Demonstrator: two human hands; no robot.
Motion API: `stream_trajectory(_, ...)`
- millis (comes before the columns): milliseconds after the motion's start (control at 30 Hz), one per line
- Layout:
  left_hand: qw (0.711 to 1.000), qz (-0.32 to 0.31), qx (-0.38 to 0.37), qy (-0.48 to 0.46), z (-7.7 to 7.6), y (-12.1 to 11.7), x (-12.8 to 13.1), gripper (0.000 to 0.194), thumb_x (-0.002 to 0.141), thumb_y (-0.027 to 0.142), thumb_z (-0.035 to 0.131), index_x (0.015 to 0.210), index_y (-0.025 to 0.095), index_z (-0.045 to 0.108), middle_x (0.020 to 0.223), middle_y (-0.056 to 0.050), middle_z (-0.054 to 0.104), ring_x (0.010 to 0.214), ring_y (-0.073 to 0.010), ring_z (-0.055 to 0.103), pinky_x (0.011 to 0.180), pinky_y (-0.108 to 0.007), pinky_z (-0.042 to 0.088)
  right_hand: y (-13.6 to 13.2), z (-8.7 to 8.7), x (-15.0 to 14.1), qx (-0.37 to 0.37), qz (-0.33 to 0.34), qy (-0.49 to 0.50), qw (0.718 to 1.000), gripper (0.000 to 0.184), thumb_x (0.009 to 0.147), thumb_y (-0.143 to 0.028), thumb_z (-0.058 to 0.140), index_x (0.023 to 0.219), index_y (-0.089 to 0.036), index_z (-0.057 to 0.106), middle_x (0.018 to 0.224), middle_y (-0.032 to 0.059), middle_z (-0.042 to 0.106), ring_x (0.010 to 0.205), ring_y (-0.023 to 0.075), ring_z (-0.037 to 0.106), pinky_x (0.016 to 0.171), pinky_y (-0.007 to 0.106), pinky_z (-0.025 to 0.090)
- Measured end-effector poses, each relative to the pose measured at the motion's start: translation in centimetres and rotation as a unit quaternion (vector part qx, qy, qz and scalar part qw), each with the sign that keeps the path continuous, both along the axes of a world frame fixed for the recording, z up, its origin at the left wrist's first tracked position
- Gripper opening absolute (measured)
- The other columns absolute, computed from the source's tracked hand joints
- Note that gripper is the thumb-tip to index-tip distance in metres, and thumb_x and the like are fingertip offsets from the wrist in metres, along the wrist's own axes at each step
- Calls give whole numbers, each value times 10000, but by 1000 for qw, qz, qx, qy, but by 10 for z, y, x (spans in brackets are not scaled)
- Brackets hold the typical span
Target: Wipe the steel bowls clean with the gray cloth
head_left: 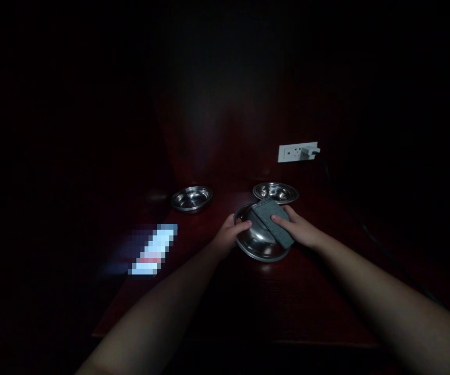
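My left hand (228, 234) is closed on the left rim of a shiny steel bowl (258, 242), its thumb on the metal surface. The bowl is tilted above the dark red tabletop. A flat, grey-green textured cloth (267, 216), seemingly folded, lies across the bowl's right part. My right hand (297, 226) is closed on the cloth, thumb on top and fingers mostly hidden behind. The cloth touches the bowl. Just behind the bowl is a wide-rimmed steel dish (275, 192). Another steel bowl (192, 199) stands upright farther left.
The dark red table (225, 317) has its front edge near me. At its left lies a bright, pixelated rectangular object (152, 250). A white wall socket (297, 152) holds a plug, and a dark cable (381, 245) runs down at right. Surroundings are very dark.
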State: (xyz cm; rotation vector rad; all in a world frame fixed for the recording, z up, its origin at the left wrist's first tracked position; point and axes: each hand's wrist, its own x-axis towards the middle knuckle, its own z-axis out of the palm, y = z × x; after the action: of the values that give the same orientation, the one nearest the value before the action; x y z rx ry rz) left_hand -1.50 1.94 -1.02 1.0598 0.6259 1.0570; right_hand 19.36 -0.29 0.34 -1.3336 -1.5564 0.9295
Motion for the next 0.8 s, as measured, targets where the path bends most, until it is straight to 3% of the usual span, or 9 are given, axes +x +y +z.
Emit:
stream_trajectory(500, 1000, -6, -3, 5, 1, 0, 0, 478, 606, 246, 771, 1045, 139, 614, 999, -97, 670, 896, -220, 629, 877, -381, 438, 0, -1, 1, 3, 0, -4, 1000, 555, 793, -549, 574, 1204, -199, 445, 1180, 120, 612, 1069, 277, 593, 948, 434, 463)
stream_trajectory(800, 1000, -7, -9, -13, 5, -4, 1, 413, 582, 236, 785, 957, 136, 644, 888, -64, 683, 821, -194, 632, 848, -353, 442, 2, -2, 2, 1, 3, -1, 1000, 565, 778, -551, 592, 1197, -197, 458, 1162, 113, 623, 1047, 269, 605, 923, 411, 482)
